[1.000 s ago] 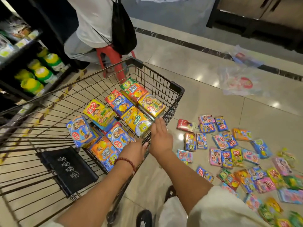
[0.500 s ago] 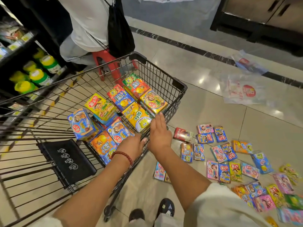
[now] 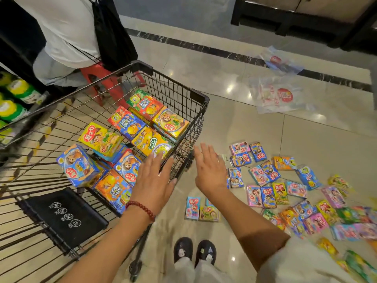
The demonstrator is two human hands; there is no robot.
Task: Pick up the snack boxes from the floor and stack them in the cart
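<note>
Left hand [image 3: 153,180], centre of frame: fingers straight and slightly spread, palm down, holding nothing. It sits over the near right side of the wire cart [image 3: 201,99]; whether the fingertips touch the rim cannot be told. A red bead bracelet [image 3: 140,207] circles the wrist.

Right hand [image 3: 210,168], just right of centre: flat, fingers extended and close together, empty, outside the cart and above the tiled floor [image 3: 234,123].

Boxes in the cart [image 3: 126,139], left of centre: colourful snack boxes set side by side on the basket floor, some on top of others. A yellow one [image 3: 101,138] lies tilted across the blue ones under it.

Boxes on the floor [image 3: 285,186], right and lower right of frame: many small boxes lying flat and scattered, the far right ones blurred. Two more [image 3: 201,209] lie apart from the rest, lower centre, under the right forearm.

Folded black child seat flap [image 3: 61,217] at lower left. Dark shoes [image 3: 193,252] at bottom centre. Upper left: a second person in a white top [image 3: 61,27] with a black bag [image 3: 114,37], seated on a red stool [image 3: 102,80]. Clear plastic bags [image 3: 277,94] lie on the floor, upper right.
</note>
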